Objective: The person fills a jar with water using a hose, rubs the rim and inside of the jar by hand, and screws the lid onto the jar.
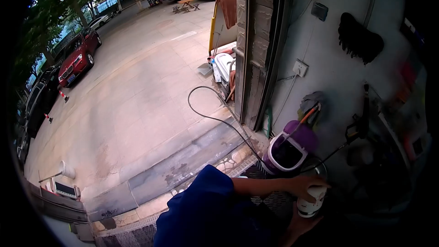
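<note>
My left hand (305, 188) reaches across from the blue sleeve (201, 206), its fingers wrapped round the upper part of a white container (312, 201) with dark markings. Lower down, my right hand (302, 225) holds the same container near its base. The container leans slightly, and a dark band shows near its lower end. Its top is partly hidden by my left hand. Just above my hands stands a purple bucket (266, 164) with a pale rim and a dark inside.
A black hose (189, 103) loops across the doorway. A door frame (256, 64) stands beside the wall. Black gloves or a mitt (359, 40) hang there, with a spray gun (361, 123) below. Outside are a red car (77, 59) and a white basin (224, 66).
</note>
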{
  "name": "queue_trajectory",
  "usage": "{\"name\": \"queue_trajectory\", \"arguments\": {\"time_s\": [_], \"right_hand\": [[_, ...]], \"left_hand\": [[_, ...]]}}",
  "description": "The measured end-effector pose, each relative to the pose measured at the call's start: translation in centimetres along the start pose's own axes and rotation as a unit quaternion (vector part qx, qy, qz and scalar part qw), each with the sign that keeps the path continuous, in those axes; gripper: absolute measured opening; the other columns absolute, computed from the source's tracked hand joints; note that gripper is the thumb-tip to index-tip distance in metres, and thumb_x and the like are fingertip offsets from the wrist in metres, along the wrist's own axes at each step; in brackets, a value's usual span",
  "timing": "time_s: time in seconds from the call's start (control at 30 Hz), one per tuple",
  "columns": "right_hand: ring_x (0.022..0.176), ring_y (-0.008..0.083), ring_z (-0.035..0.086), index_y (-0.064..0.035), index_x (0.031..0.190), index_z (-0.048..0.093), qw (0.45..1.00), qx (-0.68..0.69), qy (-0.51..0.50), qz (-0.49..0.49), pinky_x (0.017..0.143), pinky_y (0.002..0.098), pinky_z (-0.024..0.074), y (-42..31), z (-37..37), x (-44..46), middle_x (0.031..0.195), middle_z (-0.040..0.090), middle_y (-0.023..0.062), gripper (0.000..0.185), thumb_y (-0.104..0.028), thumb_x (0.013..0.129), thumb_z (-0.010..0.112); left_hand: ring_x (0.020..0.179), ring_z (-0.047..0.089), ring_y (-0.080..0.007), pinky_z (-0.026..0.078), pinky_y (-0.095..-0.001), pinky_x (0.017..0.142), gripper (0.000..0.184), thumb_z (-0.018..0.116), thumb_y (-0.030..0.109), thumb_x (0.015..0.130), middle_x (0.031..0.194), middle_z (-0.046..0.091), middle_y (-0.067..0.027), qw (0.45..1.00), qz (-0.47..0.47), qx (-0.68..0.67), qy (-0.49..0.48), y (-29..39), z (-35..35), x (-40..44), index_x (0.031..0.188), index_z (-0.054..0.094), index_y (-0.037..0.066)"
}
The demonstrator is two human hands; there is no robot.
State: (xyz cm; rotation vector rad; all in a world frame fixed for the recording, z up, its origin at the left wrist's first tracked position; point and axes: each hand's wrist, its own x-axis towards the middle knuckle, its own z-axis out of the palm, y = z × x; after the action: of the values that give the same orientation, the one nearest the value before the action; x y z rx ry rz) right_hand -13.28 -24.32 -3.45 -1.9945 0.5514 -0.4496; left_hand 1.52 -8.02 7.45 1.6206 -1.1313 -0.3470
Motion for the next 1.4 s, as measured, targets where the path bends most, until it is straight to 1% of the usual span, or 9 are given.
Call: {"name": "queue_trajectory", "arguments": {"time_s": [0.13,0.27,0.43,0.57,0.67,0.8,0.97,1.13,1.4], "right_hand": [[0.126,0.0314,0.045,-0.0061,0.144,0.03,0.964,0.237,0.02,0.116,0.103,0.0419,0.0421,-1.7,0.5,-0.2,0.14,0.039,0.015,0.066,-0.043,0.094,0.053],[0.13,0.0315,0.041,-0.0054,0.146,0.025,0.776,0.585,0.029,0.235,0.104,0.043,0.0414,-3.3,-0.8,0.0,0.145,0.032,0.0152,0.069,-0.047,0.096,0.046],[0.136,0.0316,0.036,-0.0046,0.149,0.019,0.655,0.719,0.053,0.224,0.107,0.0443,0.0405,-3.6,-3.6,-0.7,0.152,0.025,0.0154,0.072,-0.052,0.099,0.039],[0.125,0.0296,0.049,-0.0035,0.145,0.033,0.912,0.373,0.147,0.086,0.1,0.0412,0.0433,-8.8,-6.4,-0.7,0.14,0.044,0.0162,0.059,-0.044,0.102,0.038],[0.092,0.013,0.054,-0.0066,0.135,0.048,0.962,0.238,0.129,-0.028,0.075,0.0257,0.0474,-13.2,-6.9,-1.1,0.11,0.052,0.007,0.044,-0.025,0.096,0.058],[0.076,0.0178,0.056,-0.0059,0.129,0.055,0.993,-0.041,0.08,-0.07,0.064,0.0292,0.0487,-17.0,-8.3,-1.5,0.102,0.052,0.0113,0.052,-0.03,0.085,0.07],[0.084,0.0259,0.063,-0.0055,0.128,0.056,0.962,-0.25,0.084,-0.066,0.068,0.0346,0.0528,-18.4,-9.4,-2.0,0.103,0.054,0.0135,0.075,-0.046,0.07,0.079],[0.079,0.0278,0.065,-0.0038,0.119,0.058,0.933,-0.331,0.136,-0.042,0.062,0.0361,0.0534,-17.4,-10.2,-2.7,0.101,0.055,0.012,0.077,-0.051,0.063,0.081],[0.066,0.0245,0.064,0.0017,0.1,0.065,0.906,-0.357,0.209,-0.093,0.057,0.034,0.0525,-16.1,-10.9,-2.7,0.087,0.056,0.0078,0.062,-0.046,0.063,0.079]], "left_hand": [[0.127,0.042,-0.0282,0.041,-0.0452,0.102,0.08,0.073,0.034,0.079,0.135,0.042,-0.0128,0.94,0.19,0.24,-0.148,4.8,3.4,3.0,0.145,0.034,0.01],[0.132,0.036,-0.0304,0.038,-0.0465,0.104,0.078,0.073,0.034,0.079,0.141,0.036,-0.0136,0.911,0.226,0.214,-0.27,2.4,10.5,3.7,0.145,0.036,0.014],[0.138,0.029,-0.0332,0.035,-0.0481,0.107,0.075,0.073,0.032,0.079,0.148,0.029,-0.0145,0.96,0.187,0.14,-0.155,2.8,6.5,3.9,0.144,0.038,0.019],[0.138,0.032,-0.0318,0.035,-0.0444,0.108,0.087,0.073,0.027,0.083,0.151,0.026,-0.0139,0.968,0.033,-0.249,0.019,-1.3,5.5,3.4,0.151,0.02,0.013],[0.132,0.041,-0.0312,0.039,-0.0502,0.106,0.06,0.039,0.048,0.099,0.145,0.037,-0.0112,0.682,-0.122,-0.72,0.031,-1.6,7.0,2.3,0.149,0.026,0.017],[0.123,0.05,-0.0338,0.047,-0.0551,0.097,0.061,0.031,0.058,0.096,0.136,0.045,-0.0115,0.503,-0.268,-0.822,-0.027,-0.7,8.8,0.3,0.139,0.04,0.015],[0.124,0.049,-0.0317,0.047,-0.0519,0.098,0.059,0.031,0.056,0.096,0.136,0.046,-0.0122,0.569,-0.295,-0.767,-0.028,0.7,10.7,-0.7,0.139,0.04,0.015],[0.127,0.047,-0.0324,0.041,-0.054,0.103,0.064,0.027,0.058,0.095,0.14,0.043,-0.0132,0.522,-0.368,-0.769,-0.033,1.3,10.7,0.2,0.141,0.038,0.015],[0.097,0.062,-0.0271,0.052,-0.0454,0.064,0.058,0.031,0.062,0.091,0.113,0.063,-0.0061,0.603,-0.488,-0.625,-0.086,2.9,10.7,1.7,0.122,0.056,0.019]]}}
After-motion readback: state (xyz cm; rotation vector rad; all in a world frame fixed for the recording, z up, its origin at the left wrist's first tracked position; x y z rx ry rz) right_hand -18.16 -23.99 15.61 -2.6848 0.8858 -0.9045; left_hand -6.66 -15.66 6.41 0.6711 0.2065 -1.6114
